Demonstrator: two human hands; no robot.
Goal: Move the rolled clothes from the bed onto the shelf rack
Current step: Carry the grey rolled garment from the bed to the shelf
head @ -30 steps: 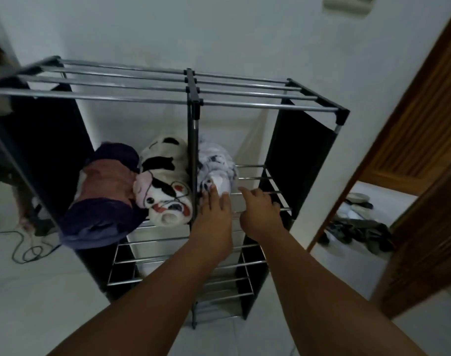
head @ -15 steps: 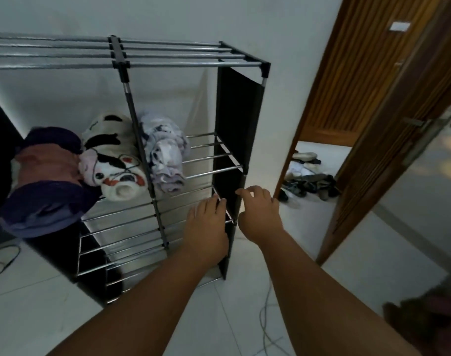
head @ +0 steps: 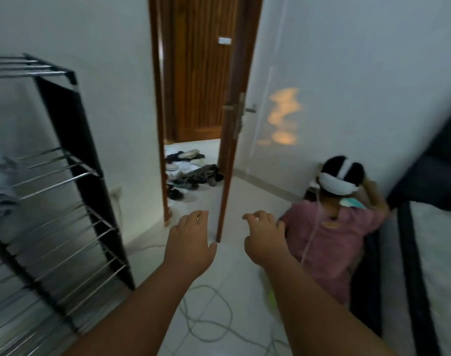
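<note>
The metal shelf rack (head: pixel 65 181) with black side panels stands at the left edge, blurred. A pale rolled cloth (head: pixel 0 186) shows on a middle shelf at the far left; the other rolls are out of frame. My left hand (head: pixel 191 242) and my right hand (head: pixel 264 237) hang in the air over the white floor, away from the rack, both empty with fingers loosely spread. The bed's edge (head: pixel 429 265) runs down the right side, white mattress with a dark frame.
A person in a pink shirt (head: pixel 329 240) with a white headset sits on the floor between the bed and the wall. The wooden door (head: pixel 232 140) stands ajar ahead, shoes (head: pixel 191 173) piled beyond it. A white cable (head: pixel 209 319) loops on the floor.
The view has swung right, away from the rack towards the door and bed. Both hands have left the shelf and hold nothing.
</note>
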